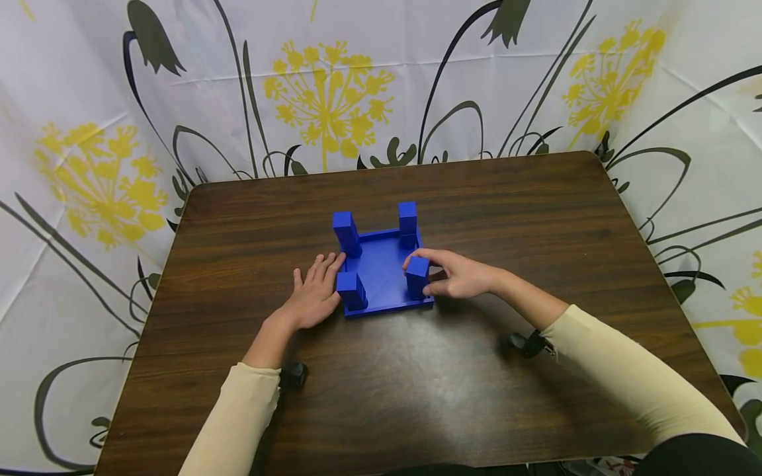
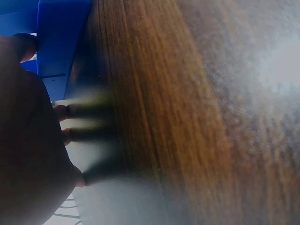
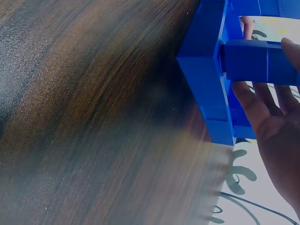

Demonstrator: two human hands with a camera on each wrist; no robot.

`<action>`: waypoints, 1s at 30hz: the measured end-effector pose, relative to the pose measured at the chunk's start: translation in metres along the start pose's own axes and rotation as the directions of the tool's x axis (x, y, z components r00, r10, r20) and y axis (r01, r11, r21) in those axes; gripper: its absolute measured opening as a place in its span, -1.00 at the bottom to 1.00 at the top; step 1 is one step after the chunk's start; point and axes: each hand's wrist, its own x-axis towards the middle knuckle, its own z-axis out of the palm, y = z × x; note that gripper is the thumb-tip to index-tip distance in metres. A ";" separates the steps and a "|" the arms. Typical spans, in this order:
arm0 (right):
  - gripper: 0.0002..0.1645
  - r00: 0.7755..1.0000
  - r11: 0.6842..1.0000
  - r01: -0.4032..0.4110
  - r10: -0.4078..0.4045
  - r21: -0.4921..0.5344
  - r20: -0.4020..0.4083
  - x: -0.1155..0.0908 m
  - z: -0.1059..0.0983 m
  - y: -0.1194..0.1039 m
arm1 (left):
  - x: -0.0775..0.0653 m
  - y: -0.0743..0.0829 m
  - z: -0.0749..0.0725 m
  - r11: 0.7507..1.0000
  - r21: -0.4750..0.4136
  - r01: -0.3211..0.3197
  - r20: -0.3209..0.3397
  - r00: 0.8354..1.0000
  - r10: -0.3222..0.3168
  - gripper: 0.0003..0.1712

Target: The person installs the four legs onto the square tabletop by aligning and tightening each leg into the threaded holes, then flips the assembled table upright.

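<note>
A square blue tray [image 1: 383, 271] with a low rim lies on the table, and a blocky blue post stands at each corner. My right hand [image 1: 460, 276] grips the near right post [image 1: 418, 277] between thumb and fingers. In the right wrist view this post [image 3: 246, 61] rises from inside the tray's corner, with a seam across it. Palm down, my left hand [image 1: 312, 297] rests beside the tray's left side, fingers extended and fingertips right at the rim. Close by it stands the near left post [image 1: 351, 291]. The far left post [image 1: 345, 231] leans slightly in view.
The brown wood-grain table [image 1: 238, 218] extends around the tray on every side. Behind it hangs a white cloth [image 1: 411, 92] with yellow and grey flower prints. Dark wrist cameras sit under both forearms, near the tabletop.
</note>
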 end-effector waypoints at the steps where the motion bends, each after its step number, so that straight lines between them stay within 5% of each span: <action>1: -0.42 1.000 1.000 -0.002 0.002 0.004 -0.004 0.000 0.000 0.000 | 0.000 0.000 0.000 1.000 -0.001 0.001 0.001 1.000 -0.001 -0.16; 30: -0.48 0.986 0.997 -0.020 0.006 -0.080 -0.164 0.004 0.008 0.001 | 0.000 -0.001 0.000 1.000 -0.014 -0.015 -0.017 1.000 0.015 -0.16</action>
